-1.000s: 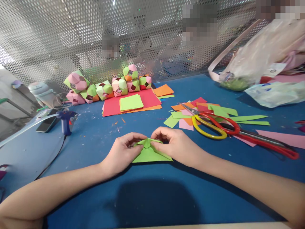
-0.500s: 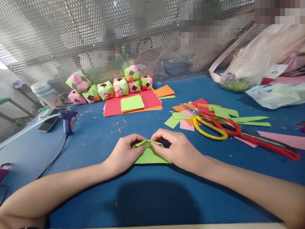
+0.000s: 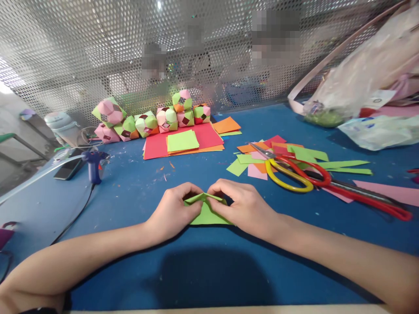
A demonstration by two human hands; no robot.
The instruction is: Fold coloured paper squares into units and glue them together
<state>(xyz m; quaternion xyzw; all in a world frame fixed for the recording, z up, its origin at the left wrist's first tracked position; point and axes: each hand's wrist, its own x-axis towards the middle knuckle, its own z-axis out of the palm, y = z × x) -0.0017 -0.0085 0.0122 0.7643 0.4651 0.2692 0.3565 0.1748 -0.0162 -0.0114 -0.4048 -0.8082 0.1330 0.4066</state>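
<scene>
A folded green paper piece (image 3: 205, 213) lies on the blue table (image 3: 209, 270) in the middle of the view. My left hand (image 3: 175, 211) pinches its left side and my right hand (image 3: 242, 205) pinches its right side, fingertips meeting at the top fold. Both hands press the paper against the table. Much of the paper is hidden under my fingers.
Yellow-handled scissors (image 3: 284, 172) and red-handled scissors (image 3: 343, 187) lie on paper scraps (image 3: 307, 153) to the right. A stack of coloured sheets (image 3: 183, 141) and several folded paper cubes (image 3: 147, 122) sit at the back. A blue glue gun (image 3: 94, 163) stands left; plastic bags (image 3: 363, 78) far right.
My hands have drawn closer together over the green paper, folding its side corners inward, so less of the paper shows. The camera shifted slightly.
</scene>
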